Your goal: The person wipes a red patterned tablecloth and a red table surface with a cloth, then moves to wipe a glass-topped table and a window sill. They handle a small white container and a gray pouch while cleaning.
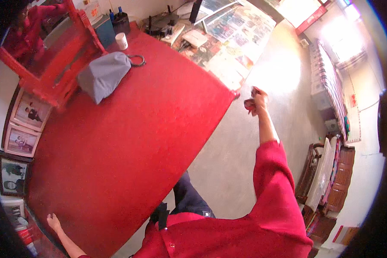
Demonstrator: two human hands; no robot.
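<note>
My right hand (pixel 261 99) reaches out over the floor, just beyond the corner of the red-covered table (pixel 132 129). It grips a small dark red object (pixel 250 104), too blurred to name. At the lower left, my left hand (pixel 53 222) is above or on the table's red surface, near its wall-side edge. Its fingers look curled, and I cannot tell whether anything is in them. A grey cloth (pixel 106 74) lies draped over something on the far part of the table, with a dark ring-shaped handle (pixel 137 60) showing beside it.
A red-framed mirror (pixel 48 80) and framed photographs (pixel 29 113) line the wall side. A white cup (pixel 121 41) stands behind the cloth. A second table (pixel 232 35) with a monitor adjoins. A wooden bench (pixel 340 177) and a bed (pixel 329 80) stand across the concrete floor (pixel 222 161).
</note>
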